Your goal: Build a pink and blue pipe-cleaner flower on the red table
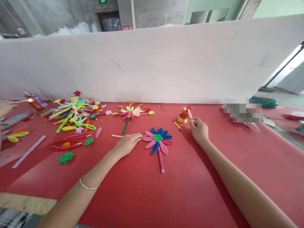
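Observation:
A pipe-cleaner flower (168, 142) with blue and pink petals, a green centre and a pink wrapped stem lies flat on the red table. The fingertips of my left hand (128, 144) are closed at the tip of one of its left pink petals. To the right of it, my right hand (199, 129) pinches a whitish translucent glue stick (190, 115). Its upper end is beside the top of a small red candle (185, 112) on a gold base. Near that base lies a short yellow stick (178, 126) with a dark end.
Behind my left hand lies a cream and pink pipe-cleaner flower (130, 111). A pile of colourful pipe-cleaner pieces (73, 115) spreads at left. Another person's hand (7, 107) holds a stick to a lit candle (35, 104). A white partition (152, 66) borders the table's back.

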`<state>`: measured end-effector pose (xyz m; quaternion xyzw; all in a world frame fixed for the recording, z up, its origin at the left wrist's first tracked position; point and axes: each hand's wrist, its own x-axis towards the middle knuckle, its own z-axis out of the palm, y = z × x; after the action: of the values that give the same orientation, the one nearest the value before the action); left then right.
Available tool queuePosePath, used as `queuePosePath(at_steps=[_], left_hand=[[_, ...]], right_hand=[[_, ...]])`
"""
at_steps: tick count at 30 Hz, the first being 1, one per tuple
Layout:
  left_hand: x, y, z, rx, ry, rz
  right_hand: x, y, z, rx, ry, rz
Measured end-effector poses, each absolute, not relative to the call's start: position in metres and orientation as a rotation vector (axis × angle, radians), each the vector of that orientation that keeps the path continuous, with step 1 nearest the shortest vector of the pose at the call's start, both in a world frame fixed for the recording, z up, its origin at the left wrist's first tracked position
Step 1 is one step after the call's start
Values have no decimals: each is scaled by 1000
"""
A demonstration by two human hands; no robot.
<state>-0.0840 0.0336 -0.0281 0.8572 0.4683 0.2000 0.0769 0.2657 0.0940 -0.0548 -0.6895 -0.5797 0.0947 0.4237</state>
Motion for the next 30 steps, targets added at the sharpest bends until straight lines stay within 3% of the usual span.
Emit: queuePosePath(at_steps=[30], left_hand=[[-84, 33, -29, 2564, 1421, 583]], right_hand=[[264, 90, -50, -1756, -1372, 208]])
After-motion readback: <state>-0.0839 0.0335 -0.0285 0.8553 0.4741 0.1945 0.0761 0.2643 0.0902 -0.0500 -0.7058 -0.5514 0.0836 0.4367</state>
